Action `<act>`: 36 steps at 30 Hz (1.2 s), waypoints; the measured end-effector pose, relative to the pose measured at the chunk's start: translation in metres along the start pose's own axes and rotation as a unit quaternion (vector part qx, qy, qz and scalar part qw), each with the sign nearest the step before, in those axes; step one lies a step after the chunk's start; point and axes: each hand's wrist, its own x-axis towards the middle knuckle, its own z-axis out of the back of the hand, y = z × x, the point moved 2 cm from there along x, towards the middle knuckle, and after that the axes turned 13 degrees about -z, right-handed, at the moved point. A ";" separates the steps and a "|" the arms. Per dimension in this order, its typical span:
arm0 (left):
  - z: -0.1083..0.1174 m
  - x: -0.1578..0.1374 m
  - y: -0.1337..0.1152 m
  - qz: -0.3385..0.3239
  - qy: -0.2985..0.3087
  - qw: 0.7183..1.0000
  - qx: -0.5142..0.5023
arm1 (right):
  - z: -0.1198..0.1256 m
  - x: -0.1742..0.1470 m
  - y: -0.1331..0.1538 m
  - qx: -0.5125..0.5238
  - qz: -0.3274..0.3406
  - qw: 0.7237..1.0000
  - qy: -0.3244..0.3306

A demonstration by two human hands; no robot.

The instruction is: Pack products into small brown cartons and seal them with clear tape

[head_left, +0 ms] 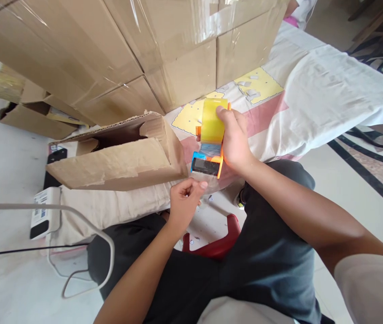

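My right hand (236,139) is wrapped round a tape dispenser (206,166) with an orange frame, a blue edge and a dark roller. A wide yellow roll of packing tape (213,121) sits on it, the thumb resting against the roll's side. Just below the dispenser, my left hand (185,201) is closed in a pinch. A clear strip of tape (211,183) hangs from the roller to these fingertips. Left of both hands, a narrow brown cardboard box (117,164) lies on the cloth, its top gaping.
Taped cartons (181,67) are stacked along the back. The table bears a white patterned cloth (329,85). At the left are a white power strip (45,211), a looping grey cable (106,238) and another open box (36,119). A red stool (225,240) stands between my legs.
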 end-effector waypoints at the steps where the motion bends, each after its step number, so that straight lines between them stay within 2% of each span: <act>1: 0.001 0.001 -0.001 -0.006 0.002 1.000 0.003 | -0.002 -0.001 0.000 0.006 0.007 1.000 0.011; 3: 0.003 0.002 -0.003 -0.018 -0.001 1.000 0.010 | -0.005 -0.003 -0.001 0.019 0.012 0.999 0.025; 10: 0.002 0.002 -0.003 -0.023 -0.032 0.999 0.029 | -0.011 -0.008 0.000 0.045 -0.043 0.998 0.020; 17: 0.001 0.000 -0.004 -0.076 -0.067 0.993 0.058 | -0.010 -0.008 -0.003 0.064 -0.052 0.997 -0.004; 20: -0.002 -0.002 -0.002 -0.071 -0.066 0.994 0.046 | -0.010 -0.009 -0.004 0.061 -0.045 0.997 0.009; 26: -0.004 -0.002 -0.001 -0.062 -0.056 0.996 0.033 | -0.012 -0.010 -0.006 0.079 -0.094 0.992 -0.008; 36: -0.003 0.000 -0.006 -0.037 -0.048 0.998 0.004 | -0.013 -0.008 -0.012 0.102 -0.140 0.985 0.001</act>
